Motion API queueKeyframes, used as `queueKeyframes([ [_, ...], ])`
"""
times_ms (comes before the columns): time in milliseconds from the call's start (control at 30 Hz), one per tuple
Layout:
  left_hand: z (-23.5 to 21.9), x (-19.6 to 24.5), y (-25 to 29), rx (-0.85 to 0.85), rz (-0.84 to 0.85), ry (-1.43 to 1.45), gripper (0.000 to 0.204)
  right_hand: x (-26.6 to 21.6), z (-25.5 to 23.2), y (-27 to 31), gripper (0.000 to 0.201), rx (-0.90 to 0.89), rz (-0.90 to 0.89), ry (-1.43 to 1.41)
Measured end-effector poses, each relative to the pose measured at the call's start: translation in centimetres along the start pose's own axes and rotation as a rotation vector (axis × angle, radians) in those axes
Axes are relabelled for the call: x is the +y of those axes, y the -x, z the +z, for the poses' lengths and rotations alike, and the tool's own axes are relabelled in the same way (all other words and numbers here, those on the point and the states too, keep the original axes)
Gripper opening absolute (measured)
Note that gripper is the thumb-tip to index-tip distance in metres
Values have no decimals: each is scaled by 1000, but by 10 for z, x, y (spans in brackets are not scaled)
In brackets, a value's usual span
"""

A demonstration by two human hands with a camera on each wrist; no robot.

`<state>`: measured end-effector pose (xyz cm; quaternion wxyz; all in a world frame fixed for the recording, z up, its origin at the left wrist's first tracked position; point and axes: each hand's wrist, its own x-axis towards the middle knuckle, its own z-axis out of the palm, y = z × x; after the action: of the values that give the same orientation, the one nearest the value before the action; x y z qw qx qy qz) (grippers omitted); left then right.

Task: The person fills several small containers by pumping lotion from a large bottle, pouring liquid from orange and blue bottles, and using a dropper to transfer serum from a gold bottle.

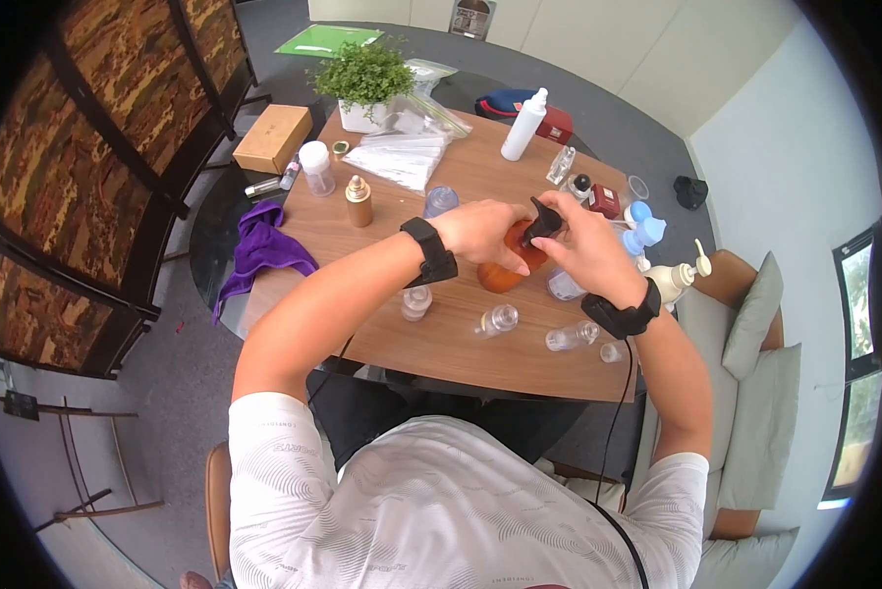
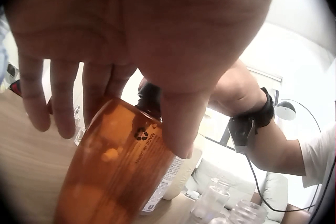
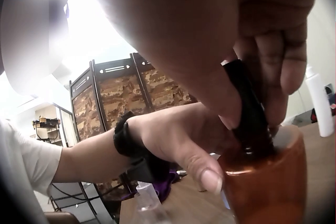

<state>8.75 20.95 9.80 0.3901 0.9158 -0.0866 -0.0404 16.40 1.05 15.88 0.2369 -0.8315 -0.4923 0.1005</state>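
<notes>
An amber bottle (image 1: 501, 280) with a black pump head (image 1: 543, 224) stands near the middle of the table. My left hand (image 1: 482, 234) holds the bottle around its upper part. In the left wrist view, the thumb lies on the near side of the amber bottle (image 2: 113, 166) and the other fingers reach past its far side. My right hand (image 1: 594, 253) pinches the pump head from above between thumb and fingers. The right wrist view shows the black pump head (image 3: 247, 111) seated at the neck, partly hidden by the fingers.
Several small clear bottles, one of them a clear bottle (image 1: 571, 336), stand along the near side. A cream pump bottle (image 1: 671, 283) is to the right and a white bottle (image 1: 524, 130) farther back. A purple cloth (image 1: 264, 250) hangs over the left edge near a gold bottle (image 1: 359, 206).
</notes>
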Motion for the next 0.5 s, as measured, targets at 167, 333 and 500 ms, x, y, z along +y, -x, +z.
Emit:
queueKeyframes([
  [167,5,-8,-2,8,23,46,70,5,0,2,50,8,-32,11],
  [333,1,-2,2,-5,-12,36,71,18,15,0,54,91,-124,40],
  [500,3,-4,1,16,-1,19,71,13,17,2,52,106,-33,53],
])
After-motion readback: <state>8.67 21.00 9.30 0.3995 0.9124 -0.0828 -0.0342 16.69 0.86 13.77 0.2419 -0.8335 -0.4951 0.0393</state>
